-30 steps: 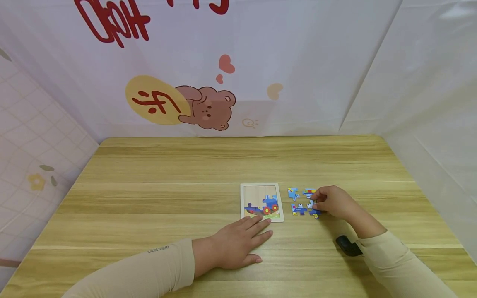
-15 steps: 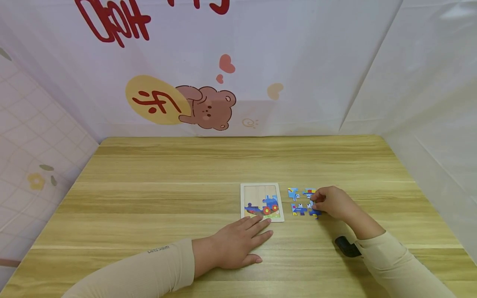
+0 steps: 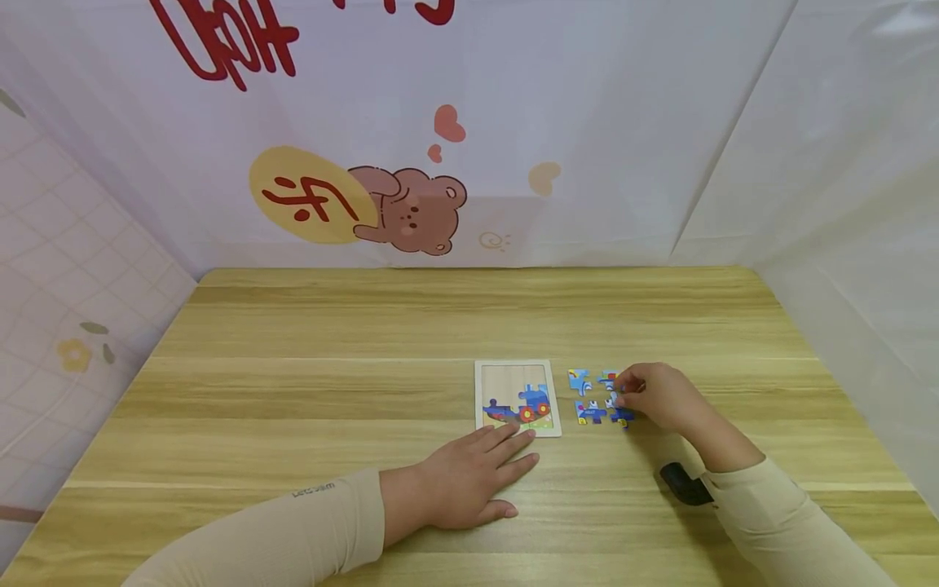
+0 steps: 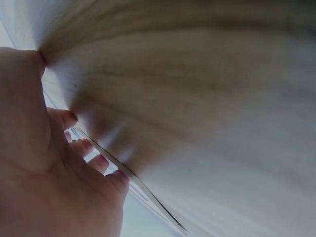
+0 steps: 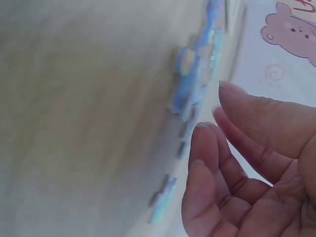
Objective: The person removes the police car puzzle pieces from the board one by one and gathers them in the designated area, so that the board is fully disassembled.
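Observation:
My left hand [image 3: 469, 481] lies with its fingers spread on the table, some fingertips resting on the near rim of a wooden puzzle tray [image 3: 478, 399]. A partly filled train picture [image 3: 526, 412] shows inside, with bare wood above it. My right hand [image 3: 663, 398] is bent over loose jigsaw pieces to the right of the tray. Its thumb [image 5: 261, 118] and fingers are bent with no piece visible between them in the right wrist view. Near those fingertips lie a blue piece [image 3: 622, 416] and a multicoloured piece [image 3: 607, 377].
Other loose pieces lie between tray and right hand: a light blue piece [image 3: 579, 381] and a piece with lettering [image 3: 590, 412]. All rest on a wood-grain table [image 3: 330, 326]. A printed white curtain [image 3: 587, 98] hangs behind it. A black device [image 3: 685, 483] sits at the right wrist.
The camera has shifted slightly. Both hands stay nearly in place, with the right fingers moving only a little over the loose pieces.

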### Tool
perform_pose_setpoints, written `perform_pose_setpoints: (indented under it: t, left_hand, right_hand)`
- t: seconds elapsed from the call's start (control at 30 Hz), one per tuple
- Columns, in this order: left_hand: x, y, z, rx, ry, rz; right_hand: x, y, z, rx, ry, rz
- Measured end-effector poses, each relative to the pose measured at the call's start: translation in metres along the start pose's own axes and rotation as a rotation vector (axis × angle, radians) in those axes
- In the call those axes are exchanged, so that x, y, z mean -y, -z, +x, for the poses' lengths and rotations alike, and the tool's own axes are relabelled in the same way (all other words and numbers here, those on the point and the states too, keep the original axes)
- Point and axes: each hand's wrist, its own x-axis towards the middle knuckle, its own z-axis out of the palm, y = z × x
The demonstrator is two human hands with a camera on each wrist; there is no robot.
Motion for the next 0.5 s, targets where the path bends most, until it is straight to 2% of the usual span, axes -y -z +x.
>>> perform_pose_setpoints:
  t: [0.17, 0.5]
  left_hand:
    - [0.0, 0.0, 0.001, -0.002, 0.0, -0.004]
    - [0.0, 0.0, 0.001, 0.013, 0.005, -0.018]
  right_hand:
    - [0.007, 0.003, 0.0, -0.027, 0.002, 0.019]
    - [0.028, 0.001, 0.006, -0.013, 0.025, 0.059]
